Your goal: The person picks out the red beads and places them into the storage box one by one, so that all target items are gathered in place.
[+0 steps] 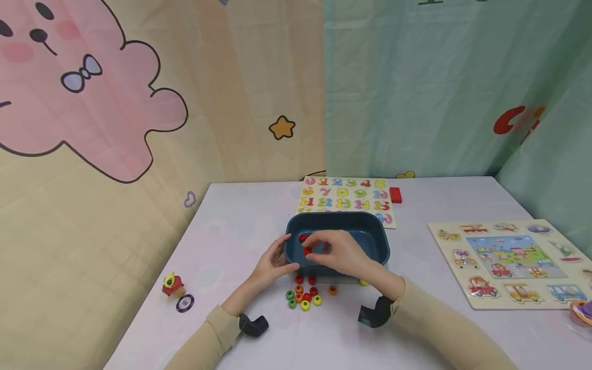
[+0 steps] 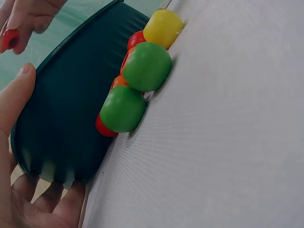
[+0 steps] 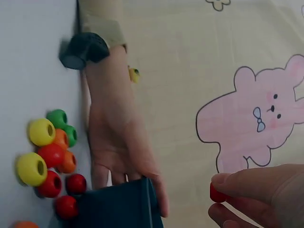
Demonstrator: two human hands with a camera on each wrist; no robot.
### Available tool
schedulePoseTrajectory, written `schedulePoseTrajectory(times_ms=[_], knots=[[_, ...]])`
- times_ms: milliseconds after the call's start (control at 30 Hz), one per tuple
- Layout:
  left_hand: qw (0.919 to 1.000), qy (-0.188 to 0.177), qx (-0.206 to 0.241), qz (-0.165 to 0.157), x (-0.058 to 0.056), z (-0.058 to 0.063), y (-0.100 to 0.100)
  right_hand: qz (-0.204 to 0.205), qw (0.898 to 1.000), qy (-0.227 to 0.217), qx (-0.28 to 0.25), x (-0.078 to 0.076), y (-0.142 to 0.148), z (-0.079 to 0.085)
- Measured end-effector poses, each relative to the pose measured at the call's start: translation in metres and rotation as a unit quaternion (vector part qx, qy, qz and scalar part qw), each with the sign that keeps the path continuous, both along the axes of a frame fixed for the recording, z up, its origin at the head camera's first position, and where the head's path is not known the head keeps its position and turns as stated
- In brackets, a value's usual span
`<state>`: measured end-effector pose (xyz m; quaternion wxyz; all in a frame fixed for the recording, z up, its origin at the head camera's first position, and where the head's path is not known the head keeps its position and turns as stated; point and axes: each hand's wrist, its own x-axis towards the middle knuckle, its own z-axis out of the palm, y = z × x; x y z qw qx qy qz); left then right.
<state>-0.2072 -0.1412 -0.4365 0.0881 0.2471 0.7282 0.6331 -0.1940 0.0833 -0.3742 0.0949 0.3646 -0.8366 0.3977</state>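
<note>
A dark blue plastic tub (image 1: 372, 241) stands on the table with a few red beads (image 1: 302, 238) in it. My left hand (image 1: 270, 264) grips its left end, thumb at the near rim and fingers round the side. Over the tub, my right hand (image 1: 341, 252) pinches a red bead (image 3: 217, 194) between thumb and fingertips. In the left wrist view, this bead (image 2: 10, 39) shows above the tub's rim. Loose red, orange, green and yellow beads lie along the tub's near side, among them a green bead (image 2: 122, 109) and a yellow bead (image 3: 32, 169).
Behind the tub lies a number puzzle board (image 1: 344, 198), with a red block (image 1: 395, 195) beside it. A picture puzzle board (image 1: 509, 262) lies at the right, near a colourful cup-like toy (image 1: 581, 313). At the left are a small toy figure (image 1: 173, 285) and a round dark disc (image 1: 185, 303).
</note>
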Motion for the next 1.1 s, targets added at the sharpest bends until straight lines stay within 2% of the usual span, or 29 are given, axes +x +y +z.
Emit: schedulePoseTrajectory(times_ms=[167,333,467,733,867,1100], knots=[[1.0,-0.007,0.001,0.004,0.001,-0.001,0.0,-0.023,0.999,-0.037,-0.005,-0.03,-0.01,0.002],[0.9999,-0.01,0.01,-0.001,0.0,-0.003,0.001,-0.054,0.995,-0.077,0.02,-0.054,-0.018,-0.011],[1.0,-0.005,0.001,0.003,0.0,-0.003,0.001,-0.071,0.99,-0.106,0.056,-0.066,-0.024,-0.024],[1.0,0.009,0.003,0.001,-0.001,-0.001,-0.001,-0.069,0.983,-0.098,0.138,-0.074,-0.036,-0.04],[0.9999,0.01,0.01,-0.004,-0.001,0.0,-0.001,-0.074,0.98,-0.104,0.15,-0.074,-0.038,-0.043],[0.9997,0.008,0.02,-0.009,-0.002,-0.003,-0.001,-0.053,0.981,-0.115,0.148,-0.071,-0.039,-0.045]])
